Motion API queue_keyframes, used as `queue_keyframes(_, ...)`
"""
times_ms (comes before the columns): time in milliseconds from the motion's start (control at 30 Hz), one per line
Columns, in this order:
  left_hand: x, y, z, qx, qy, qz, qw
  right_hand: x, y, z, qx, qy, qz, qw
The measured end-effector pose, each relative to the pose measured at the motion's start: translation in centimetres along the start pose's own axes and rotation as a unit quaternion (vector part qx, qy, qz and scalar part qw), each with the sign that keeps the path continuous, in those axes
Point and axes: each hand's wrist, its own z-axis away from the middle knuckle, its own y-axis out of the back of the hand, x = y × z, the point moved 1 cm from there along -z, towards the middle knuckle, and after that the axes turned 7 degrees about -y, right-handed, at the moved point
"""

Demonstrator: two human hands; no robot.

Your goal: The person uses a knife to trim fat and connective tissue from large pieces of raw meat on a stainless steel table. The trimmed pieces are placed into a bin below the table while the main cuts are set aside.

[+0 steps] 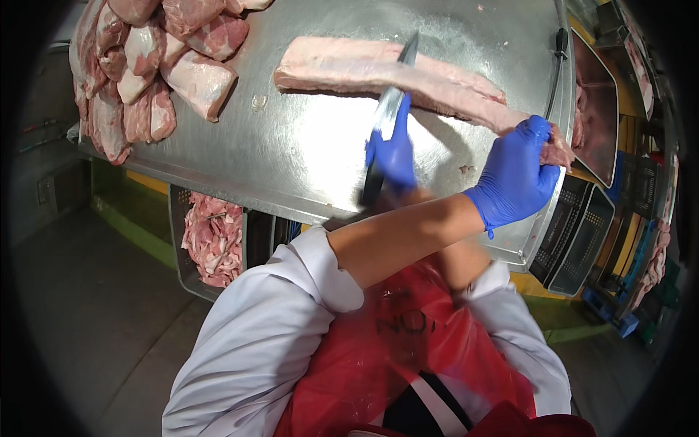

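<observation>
My left hand, in a blue glove, is closed on the right end of a long strip of meat and holds it near the table's right side. My left forearm crosses over the right one. In my right hand, also gloved in blue and slightly blurred, is a knife with a dark handle. Its blade passes beneath the strip, and the tip shows on the far side. Beside and behind the strip lies a long pale slab of meat, flat on the metal table.
Large cuts of meat are heaped at the table's far left. A crate of meat trimmings stands below the front edge. On the right edge rests a thin dark rod, beside a grey bin with meat and black crates.
</observation>
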Motion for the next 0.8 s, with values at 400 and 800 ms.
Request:
queue_keyframes(400, 5.8, 1.1, -0.6, -0.042, 0.014, 0.107, 0.993, -1.9, -5.7, -7.5, 0.031, 0.032, 0.042, 0.998)
queue_keyframes(800, 9.7, 1.7, -2.1, -0.094, 0.051, 0.293, 0.950, 3.3, -15.1, -5.9, 0.020, 0.097, 0.075, 0.992)
